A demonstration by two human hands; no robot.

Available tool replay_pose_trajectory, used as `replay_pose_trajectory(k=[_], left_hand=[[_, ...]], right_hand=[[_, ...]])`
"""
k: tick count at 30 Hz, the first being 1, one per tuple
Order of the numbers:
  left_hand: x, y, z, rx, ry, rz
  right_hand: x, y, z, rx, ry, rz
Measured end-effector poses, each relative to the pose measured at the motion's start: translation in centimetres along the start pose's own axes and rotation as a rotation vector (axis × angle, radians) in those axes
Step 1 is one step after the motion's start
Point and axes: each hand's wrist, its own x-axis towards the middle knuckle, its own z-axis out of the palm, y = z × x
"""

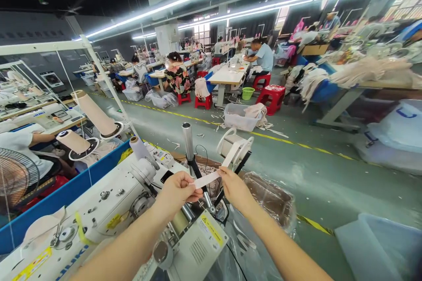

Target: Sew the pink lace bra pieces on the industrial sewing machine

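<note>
A pale pink-white band (207,179) is stretched between my two hands above a grey machine box with a yellow label. My left hand (180,191) pinches its left end between thumb and fingers. My right hand (233,183) holds it farther right, fingertips closed on it. From there the band runs up to a white reel (234,147) just behind my right hand. An upright metal tube (187,140) stands behind the band, between my hands.
At the left lies a white sewing machine (108,210) with thread cones (95,112) beyond it. A plastic-wrapped carton (272,197) sits right of my right hand. Blue bins (379,246) stand lower right. People sit at sewing tables farther back.
</note>
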Motion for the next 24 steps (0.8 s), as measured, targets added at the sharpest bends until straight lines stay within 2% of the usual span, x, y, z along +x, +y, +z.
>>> replay_pose_trajectory(k=[2, 4, 7, 10, 15, 19, 24], left_hand=[[0.9, -0.8, 0.0, 0.227, -0.041, 0.006], [1.8, -1.5, 0.1, 0.369, -0.078, 0.024], [2.8, -1.6, 0.3, 0.433, -0.105, 0.059], [3.1, -0.7, 0.4, 0.485, -0.121, 0.093], [3.5, 0.1, 0.1, 0.477, -0.149, 0.057], [4.0, -0.6, -0.1, 0.393, -0.154, -0.003], [4.7, -1.8, -0.3, 0.255, -0.159, -0.021]], right_hand=[[-1.3, 0.2, 1.3, -0.070, -0.061, -0.001], [-2.1, 0.5, 1.6, -0.156, -0.120, 0.005], [-2.6, 0.7, 1.2, -0.276, -0.191, 0.003], [-2.4, 0.4, 0.4, -0.366, -0.256, -0.030], [-1.0, 0.4, -1.3, -0.475, -0.387, -0.140], [0.1, 0.3, -2.5, -0.552, -0.456, -0.155], [0.2, -0.5, -2.7, -0.597, -0.504, -0.190]])
